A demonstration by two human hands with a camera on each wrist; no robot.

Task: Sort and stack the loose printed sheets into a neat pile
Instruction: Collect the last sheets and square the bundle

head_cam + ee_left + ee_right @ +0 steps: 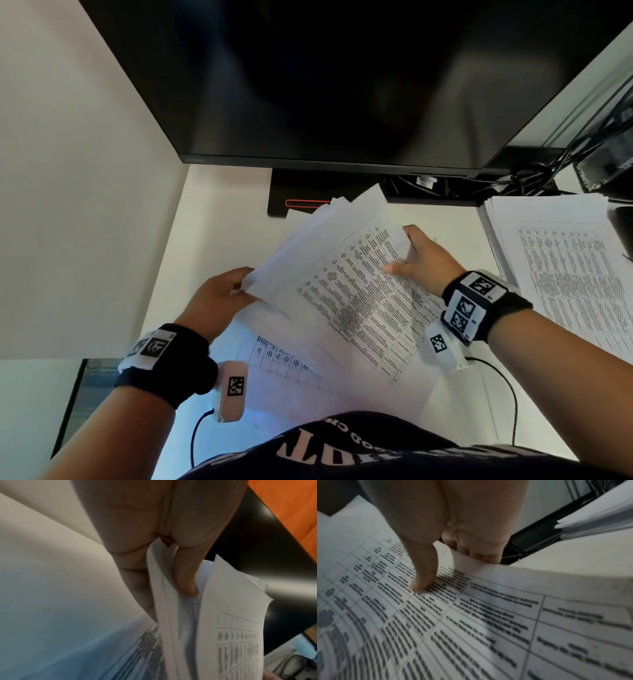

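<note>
A fanned bundle of printed sheets with tables of text is held up over the white desk between both hands. My left hand pinches the bundle's left corner, thumb on top and fingers beneath; in the left wrist view the thumb presses into the sheets. My right hand grips the right edge, its thumb flat on the printed sheet and its fingers curled under the edge. More loose sheets lie flat on the desk beneath.
A thick pile of printed sheets lies on the desk at the right. A large dark monitor stands behind, its black base just beyond the bundle. Cables crowd the back right. A white partition bounds the left.
</note>
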